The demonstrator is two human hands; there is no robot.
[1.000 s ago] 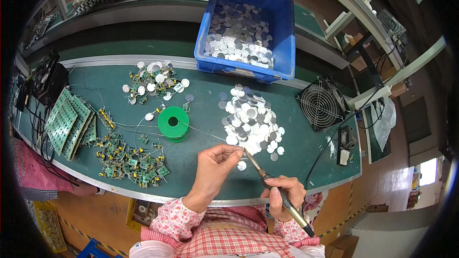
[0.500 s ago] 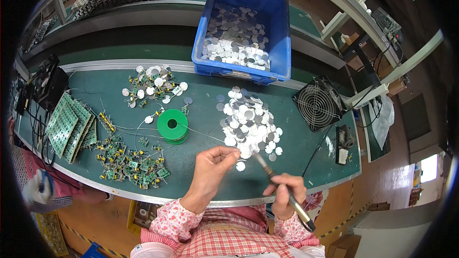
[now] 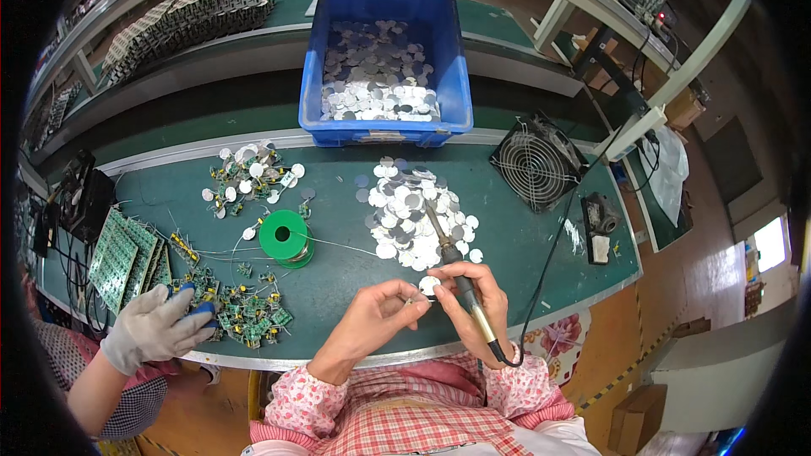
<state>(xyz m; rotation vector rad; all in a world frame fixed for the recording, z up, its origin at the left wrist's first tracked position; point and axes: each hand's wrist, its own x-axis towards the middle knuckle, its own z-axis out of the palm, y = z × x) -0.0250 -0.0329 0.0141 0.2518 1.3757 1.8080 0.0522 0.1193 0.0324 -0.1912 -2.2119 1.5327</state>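
Observation:
My right hand (image 3: 477,295) is closed around a soldering iron (image 3: 465,283), its tip slanting up over a heap of round silvery-white discs (image 3: 410,215). Between that hand's thumb and forefinger is one white disc (image 3: 429,286). My left hand (image 3: 376,314) pinches thumb and forefinger together right beside this disc; a small greenish bit shows at the fingertips, too small to name. From a green spool (image 3: 274,224) on the left, a thin solder wire (image 3: 342,245) runs toward the heap and my hands.
A co-worker's gloved hand (image 3: 160,329) reaches over small circuit boards (image 3: 253,312) at left. Beyond lie boards with discs attached (image 3: 249,173). Green panels (image 3: 118,245) stand far left. A blue bin (image 3: 463,101) of discs stands behind; a fan (image 3: 536,165) and iron stand (image 3: 598,219) at right.
The soldering iron has swung more upright in my right hand, which has come left to my left hand. A disc now shows between its fingers. The co-worker's gloved hand has reached in over the boards.

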